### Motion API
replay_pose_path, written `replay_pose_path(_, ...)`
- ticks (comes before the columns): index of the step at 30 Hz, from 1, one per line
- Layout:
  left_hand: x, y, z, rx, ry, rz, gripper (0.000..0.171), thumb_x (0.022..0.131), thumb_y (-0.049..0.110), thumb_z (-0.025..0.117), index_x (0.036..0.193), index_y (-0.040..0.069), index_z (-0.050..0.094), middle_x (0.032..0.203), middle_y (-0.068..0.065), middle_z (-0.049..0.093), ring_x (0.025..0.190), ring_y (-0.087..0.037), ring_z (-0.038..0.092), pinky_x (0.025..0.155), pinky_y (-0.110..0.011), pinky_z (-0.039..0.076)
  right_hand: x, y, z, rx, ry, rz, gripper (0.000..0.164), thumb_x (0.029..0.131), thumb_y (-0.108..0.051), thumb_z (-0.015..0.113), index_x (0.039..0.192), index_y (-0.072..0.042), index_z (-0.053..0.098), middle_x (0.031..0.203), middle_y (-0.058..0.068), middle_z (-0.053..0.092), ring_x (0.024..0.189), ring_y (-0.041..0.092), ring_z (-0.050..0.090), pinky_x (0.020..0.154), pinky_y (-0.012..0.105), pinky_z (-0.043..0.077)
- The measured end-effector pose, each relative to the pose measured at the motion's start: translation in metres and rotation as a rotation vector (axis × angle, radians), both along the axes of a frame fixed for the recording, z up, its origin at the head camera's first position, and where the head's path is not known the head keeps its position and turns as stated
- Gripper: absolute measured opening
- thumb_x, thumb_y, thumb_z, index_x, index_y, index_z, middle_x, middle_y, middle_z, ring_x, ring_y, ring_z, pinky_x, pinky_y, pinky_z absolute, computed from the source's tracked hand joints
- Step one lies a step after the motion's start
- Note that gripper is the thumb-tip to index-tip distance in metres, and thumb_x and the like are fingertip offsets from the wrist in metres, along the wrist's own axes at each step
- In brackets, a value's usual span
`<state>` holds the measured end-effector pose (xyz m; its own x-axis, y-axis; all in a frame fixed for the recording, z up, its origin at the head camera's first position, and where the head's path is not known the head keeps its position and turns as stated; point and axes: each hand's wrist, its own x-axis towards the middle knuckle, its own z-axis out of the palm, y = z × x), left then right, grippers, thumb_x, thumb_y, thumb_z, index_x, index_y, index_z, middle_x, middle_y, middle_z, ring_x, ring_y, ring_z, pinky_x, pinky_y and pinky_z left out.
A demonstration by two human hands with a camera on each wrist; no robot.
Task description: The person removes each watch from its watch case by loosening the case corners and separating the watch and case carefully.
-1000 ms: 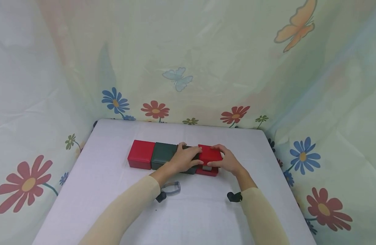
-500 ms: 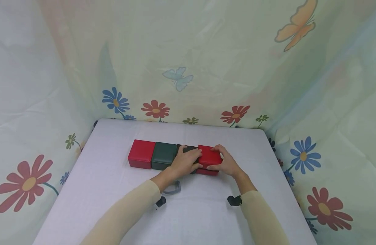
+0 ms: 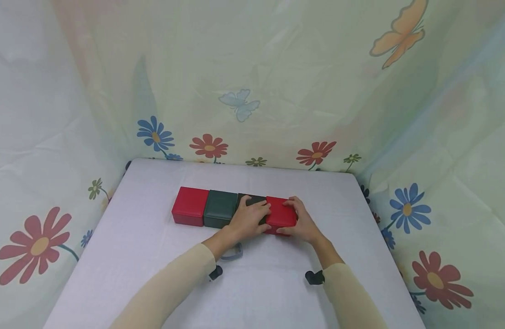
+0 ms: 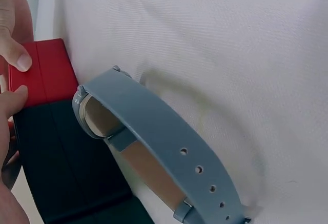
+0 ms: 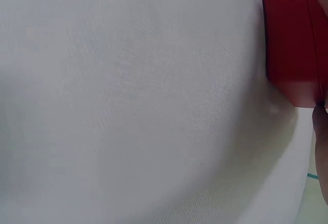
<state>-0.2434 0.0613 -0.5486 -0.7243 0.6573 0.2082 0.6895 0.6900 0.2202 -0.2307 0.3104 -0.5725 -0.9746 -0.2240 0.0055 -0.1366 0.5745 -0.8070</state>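
A red box stands at the right end of a row of boxes, its lid now down level. My right hand grips it, thumb on the front, fingers at the back right corner. My left hand reaches over the black-looking box and holds the red box's left edge between thumb and finger. In the left wrist view both thumbs lie against the red box's front. A wristwatch with a blue-grey strap lies near my left wrist.
Farther left in the row stand a dark green box and another red box, side by side. All rest on a white-covered table. A flower-print curtain surrounds the table's back and sides.
The right red box's lid has come down over its base, hiding the grey item seen inside at first. Both hands have moved slightly down with it.
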Motion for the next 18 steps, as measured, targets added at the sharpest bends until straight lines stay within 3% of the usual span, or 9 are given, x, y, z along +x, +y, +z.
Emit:
replay_pose_path(4,-0.002,-0.004,0.000,0.021,-0.010,-0.028,0.047,0.095,0.047,0.073,0.136,0.023,0.068,0.153,0.000,0.059,0.149,-0.018,0.047,0.121,-0.059,0.022,0.001,-0.002,0.002,0.032,-0.001,-0.008,0.088,0.074,-0.038,0.094,0.145,-0.022,0.043,0.169,0.013,0.021,0.152,0.037,0.025,0.110,0.064,0.046)
replay_pose_path(7,-0.003,-0.012,0.000,0.022,-0.018,-0.049,0.049,0.095,0.047,0.074,0.137,0.024,0.068,0.152,0.002,0.059,0.149,-0.016,0.046,0.122,-0.058,0.021,0.001,-0.008,0.006,0.117,0.051,-0.024,0.084,0.076,-0.047,0.091,0.143,-0.022,0.047,0.169,0.015,0.023,0.152,0.037,0.023,0.110,0.067,0.043)
replay_pose_path(14,-0.006,-0.033,0.004,0.030,-0.043,-0.071,0.047,0.094,0.043,0.076,0.136,0.025,0.069,0.152,0.005,0.059,0.145,-0.011,0.050,0.124,-0.057,0.019,-0.002,-0.029,0.020,0.391,0.307,0.022,0.073,0.082,-0.056,0.082,0.139,-0.017,0.062,0.158,0.010,0.047,0.149,0.033,0.034,0.124,0.069,0.006)
replay_pose_path(18,-0.007,-0.045,0.004,0.039,-0.016,-0.072,0.044,0.094,0.043,0.077,0.133,0.024,0.071,0.149,0.005,0.061,0.141,-0.011,0.053,0.123,-0.057,0.021,-0.003,-0.043,0.027,0.432,0.330,0.106,0.070,0.085,-0.057,0.079,0.141,-0.018,0.064,0.153,0.006,0.056,0.146,0.029,0.043,0.126,0.064,0.012)
